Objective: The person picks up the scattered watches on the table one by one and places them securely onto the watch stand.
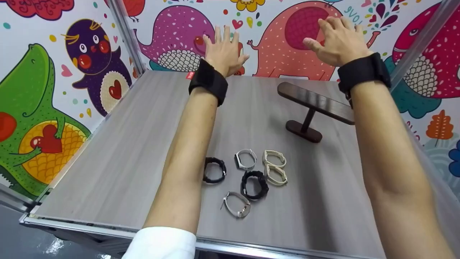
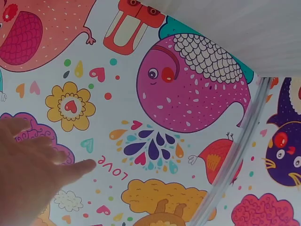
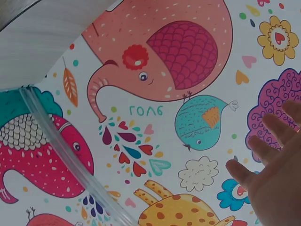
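Note:
Both hands are raised toward the back wall and hold nothing. My left hand [image 1: 223,54] has its fingers spread, above the table's far edge; in the left wrist view the hand [image 2: 28,174] shows at lower left. My right hand [image 1: 337,41] reaches out with fingers extended, beyond a dark brown T-shaped stand [image 1: 316,100]; the right wrist view shows this hand [image 3: 280,179] at lower right. Between the forearms lie several watches and bands: a black one [image 1: 215,171] partly behind the left forearm, a white band [image 1: 245,159], two cream bands [image 1: 275,158], a black watch [image 1: 254,185] and a thin-strapped watch [image 1: 237,204].
The grey wood-grain table [image 1: 151,144] has a metal front edge [image 1: 230,246]. Walls with cartoon animals [image 1: 172,32] enclose its back and sides, with metal posts [image 1: 125,34] at the corners. A small red tag [image 1: 190,75] sits at the back edge.

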### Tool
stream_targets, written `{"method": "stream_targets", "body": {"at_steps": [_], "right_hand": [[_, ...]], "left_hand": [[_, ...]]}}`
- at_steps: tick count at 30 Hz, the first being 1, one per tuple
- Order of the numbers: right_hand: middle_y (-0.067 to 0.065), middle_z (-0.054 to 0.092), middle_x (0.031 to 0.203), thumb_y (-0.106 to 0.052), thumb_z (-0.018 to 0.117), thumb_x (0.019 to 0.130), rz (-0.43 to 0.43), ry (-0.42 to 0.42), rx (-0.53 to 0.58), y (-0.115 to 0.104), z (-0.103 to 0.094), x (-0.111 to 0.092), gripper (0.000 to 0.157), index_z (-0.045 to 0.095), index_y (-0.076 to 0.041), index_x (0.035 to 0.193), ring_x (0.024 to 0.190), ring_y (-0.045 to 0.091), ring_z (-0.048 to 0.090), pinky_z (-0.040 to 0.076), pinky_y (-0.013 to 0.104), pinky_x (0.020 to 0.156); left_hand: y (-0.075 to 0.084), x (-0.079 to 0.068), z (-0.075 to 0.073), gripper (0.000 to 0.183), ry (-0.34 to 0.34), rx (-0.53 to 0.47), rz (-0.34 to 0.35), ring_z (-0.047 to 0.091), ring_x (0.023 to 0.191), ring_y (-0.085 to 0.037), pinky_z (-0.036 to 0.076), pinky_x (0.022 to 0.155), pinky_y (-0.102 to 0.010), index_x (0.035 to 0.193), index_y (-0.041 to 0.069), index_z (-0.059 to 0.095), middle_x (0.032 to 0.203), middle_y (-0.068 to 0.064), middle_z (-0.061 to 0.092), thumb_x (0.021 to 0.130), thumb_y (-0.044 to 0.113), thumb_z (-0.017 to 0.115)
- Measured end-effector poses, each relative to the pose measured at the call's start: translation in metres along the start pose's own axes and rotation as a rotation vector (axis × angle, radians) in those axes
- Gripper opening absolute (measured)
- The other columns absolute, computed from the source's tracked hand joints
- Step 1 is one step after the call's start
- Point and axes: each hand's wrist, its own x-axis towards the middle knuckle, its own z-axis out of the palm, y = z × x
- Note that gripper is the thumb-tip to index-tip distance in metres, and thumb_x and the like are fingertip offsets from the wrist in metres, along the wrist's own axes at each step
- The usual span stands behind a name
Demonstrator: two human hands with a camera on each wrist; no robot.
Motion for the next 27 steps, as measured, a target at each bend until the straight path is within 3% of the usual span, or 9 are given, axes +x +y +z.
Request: {"method": "stream_targets", "body": {"at_steps": [10, 20, 27], "right_hand": [[0.021, 0.007, 0.168, -0.069, 0.022, 0.100, -0.074, -0.008, 0.039, -0.007, 0.011, -0.009, 0.087, 0.007, -0.010, 0.162, 0.155, 0.045, 0.004, -0.003, 0.070, 0.121], [0.020, 0.006, 0.169, -0.069, 0.024, 0.100, -0.091, -0.016, 0.016, -0.008, 0.024, -0.024, 0.086, 0.007, -0.012, 0.162, 0.154, 0.046, 0.003, -0.001, 0.068, 0.122], [0.018, 0.020, 0.167, -0.070, 0.027, 0.099, -0.159, 0.048, 0.030, -0.016, 0.032, -0.040, 0.084, 0.017, -0.014, 0.161, 0.153, 0.045, 0.014, 0.007, 0.067, 0.123]], "left_hand": [[0.006, -0.011, 0.018, 0.076, 0.023, -0.035, 0.049, 0.003, 0.157, -0.039, 0.008, 0.121, -0.070, 0.162, 0.010, 0.011, 0.169, -0.018, 0.004, 0.105, 0.055, 0.032], [0.011, -0.024, 0.029, 0.075, 0.023, -0.055, 0.080, 0.001, 0.157, -0.039, 0.005, 0.121, -0.071, 0.162, 0.012, 0.009, 0.169, -0.019, 0.003, 0.105, 0.054, 0.034], [0.016, -0.039, 0.037, 0.076, 0.003, -0.060, 0.146, -0.004, 0.157, -0.039, 0.002, 0.120, -0.071, 0.162, 0.014, 0.007, 0.169, -0.020, -0.003, 0.105, 0.057, 0.030]]}}
